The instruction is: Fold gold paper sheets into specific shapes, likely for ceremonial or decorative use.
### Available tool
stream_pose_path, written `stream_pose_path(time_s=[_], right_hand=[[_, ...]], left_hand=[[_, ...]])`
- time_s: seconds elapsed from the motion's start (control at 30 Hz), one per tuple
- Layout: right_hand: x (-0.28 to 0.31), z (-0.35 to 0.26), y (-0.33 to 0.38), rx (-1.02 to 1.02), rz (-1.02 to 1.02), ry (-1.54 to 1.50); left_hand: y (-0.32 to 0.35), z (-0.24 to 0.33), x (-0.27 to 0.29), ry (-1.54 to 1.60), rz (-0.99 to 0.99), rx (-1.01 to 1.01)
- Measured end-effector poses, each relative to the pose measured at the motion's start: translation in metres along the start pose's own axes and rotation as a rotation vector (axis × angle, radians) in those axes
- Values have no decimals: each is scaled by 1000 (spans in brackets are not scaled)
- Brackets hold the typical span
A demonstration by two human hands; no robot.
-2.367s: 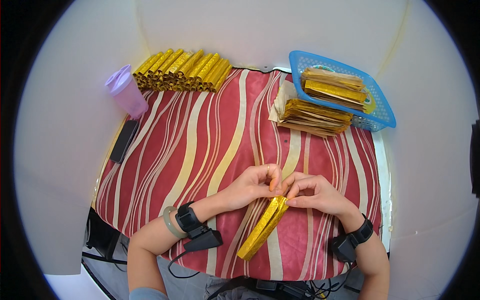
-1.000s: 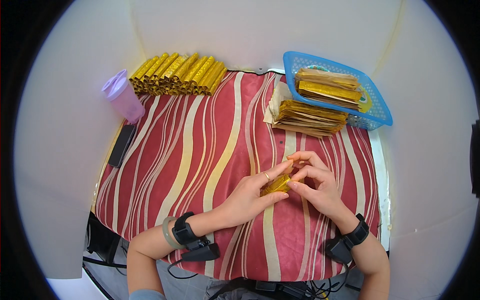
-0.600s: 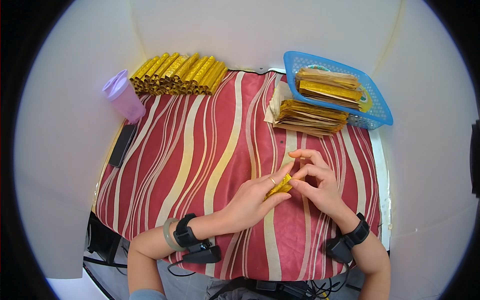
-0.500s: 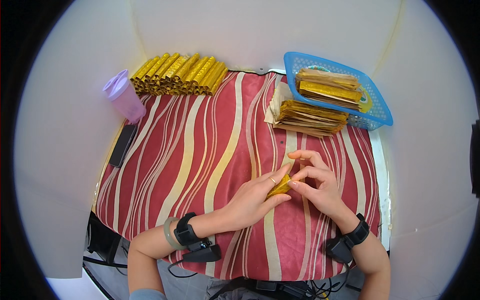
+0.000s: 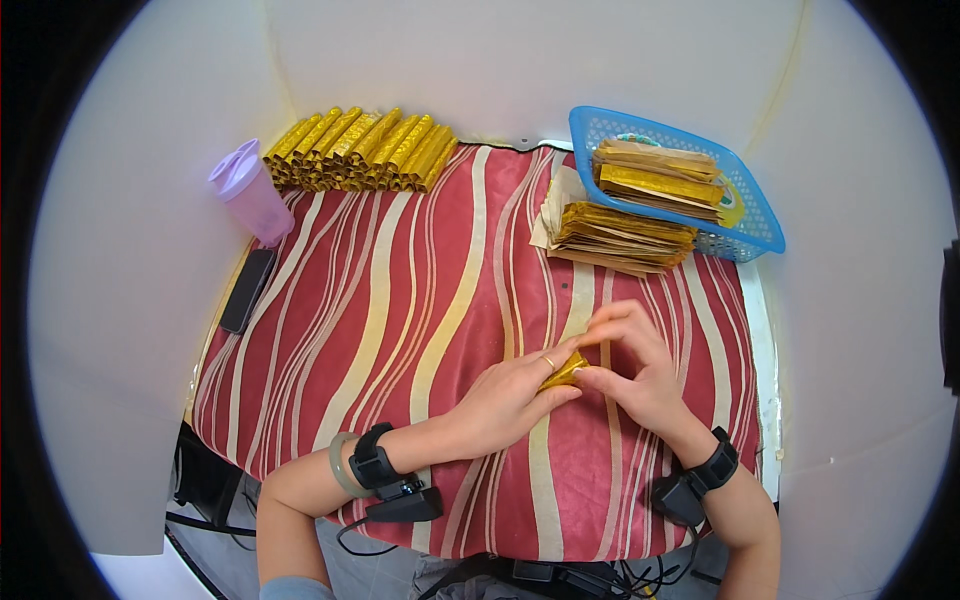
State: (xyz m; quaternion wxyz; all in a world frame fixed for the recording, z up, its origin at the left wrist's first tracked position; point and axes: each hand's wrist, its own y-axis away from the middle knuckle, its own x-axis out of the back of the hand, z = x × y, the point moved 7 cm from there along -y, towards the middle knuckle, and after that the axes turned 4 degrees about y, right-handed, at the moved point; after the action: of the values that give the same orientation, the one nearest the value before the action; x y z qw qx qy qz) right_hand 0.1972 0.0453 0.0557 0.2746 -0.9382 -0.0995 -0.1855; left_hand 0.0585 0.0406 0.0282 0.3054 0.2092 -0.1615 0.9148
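White walls (image 5: 520, 60) enclose a desk whose red striped cloth (image 5: 335, 300) carries everything I can see from my remote seat; positions are given relative to the blue basket (image 5: 748, 243) at the far right corner. Nearer the person than the basket, and a little to its left, lies the gold piece (image 5: 565, 372), partly hidden between both hands. The left hand (image 5: 510, 392) lies along it, thumb on the near side and fingers on the far side, a hold that I judge keeps it steady. The right hand (image 5: 635, 375) pinches its exposed end, thumb pressed there and fingers curled over, probably for finer control; I cannot tell how the hidden fingertips bear on it.

Gold sheets (image 5: 655, 182) stand in the basket, and a further stack (image 5: 620, 238) lies against its near side, presumably for easy reach. Well to the basket's left, gold tubes (image 5: 360, 155) are piled in parallel, hollow ends facing the person, an arrangement that likely stops them rolling. Farther left of the basket, a purple cup (image 5: 258, 205) and a dark phone (image 5: 247, 290) keep to the margin, seemingly to leave working room.
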Motion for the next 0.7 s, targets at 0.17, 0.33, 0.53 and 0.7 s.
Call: stream_pose_path(time_s=[0.17,0.33,0.53,0.7], right_hand=[[-2,10,2,3,-49,11],[14,33,2,-193,166,-175],[23,38,1,-198,261,-255],[23,53,7,-350,300,-236]], left_hand=[[-5,-2,3,77,-85,117],[-8,-3,28,-66,67,36],[-6,-10,53,47,172,12],[-1,2,63,-119,120,-93]])
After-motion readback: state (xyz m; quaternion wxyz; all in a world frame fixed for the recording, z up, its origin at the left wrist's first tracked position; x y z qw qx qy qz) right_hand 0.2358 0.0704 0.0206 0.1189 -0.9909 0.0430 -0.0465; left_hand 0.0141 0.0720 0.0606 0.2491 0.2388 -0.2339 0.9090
